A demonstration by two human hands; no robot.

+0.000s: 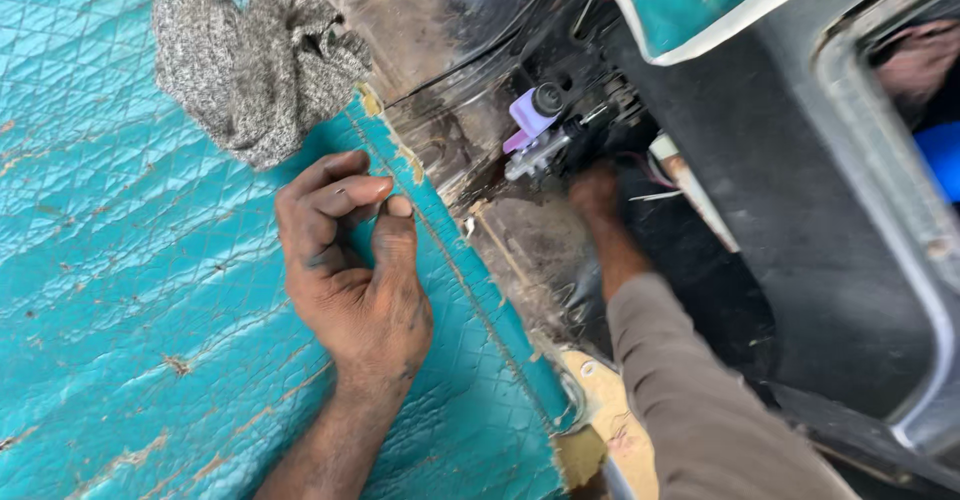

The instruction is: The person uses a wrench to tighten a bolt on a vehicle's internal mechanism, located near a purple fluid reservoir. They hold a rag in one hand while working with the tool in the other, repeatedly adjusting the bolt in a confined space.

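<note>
Left hand (pixel 355 260) resting on worn teal quilted seat (pixel 120 260), fingers curled loosely, thumb against forefinger, holding nothing visible. Right hand (pixel 593 192) reaching into dark greasy recess, just below pale purple fitting (pixel 530 115) on metal stem; grip hidden, cannot tell. Step judged: working at fitting. Next move calls for blind, steady finger access. Grey rag (pixel 250 60) above left hand.

A cracked teal quilted seat (pixel 150 290) lies flat; a lilac-capped metal fitting (pixel 532 130), perhaps a valve, sits in the dark recess.
</note>
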